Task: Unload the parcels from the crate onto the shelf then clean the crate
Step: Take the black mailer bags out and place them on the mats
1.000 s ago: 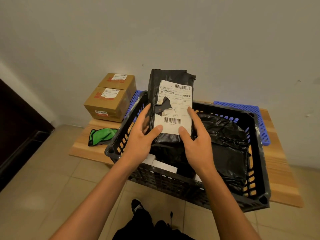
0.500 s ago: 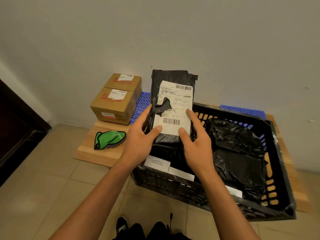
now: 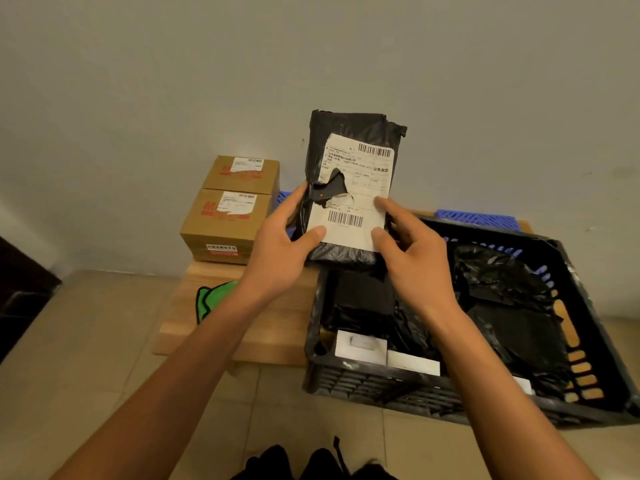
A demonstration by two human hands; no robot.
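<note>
Down at the bottom edge, dark trouser legs (image 3: 311,462) over pale floor tiles (image 3: 69,393), and both forearms reach up into the middle of the view. The black crate (image 3: 346,382) sits low on the right, its near wall slotted and scuffed, and inside it lie white boxes (image 3: 362,348) along the near side and crumpled black bags (image 3: 502,289) heaped toward the far right. Above the crate's left corner, held up in the air, is the black parcel (image 3: 349,258), upright and leaning a little, its white shipping label (image 3: 356,199) facing the camera with a ragged tear near the left edge. The left hand (image 3: 277,247) grips the parcel's left side, thumb pressed on the lower label, fingers curled round behind. The right hand (image 3: 412,258) holds the right side, thumb and forefinger laid on the label, the other fingers tucked behind. Left of the crate, a low wooden shelf (image 3: 263,323) carries a green cloth (image 3: 214,299), partly hidden by the left forearm. Farther back on it, two brown cartons (image 3: 225,216) are lined up one behind the other, close to the wall, each with a white label. Blue slotted plastic (image 3: 478,216) shows behind the crate, then the plain grey wall (image 3: 311,64).
</note>
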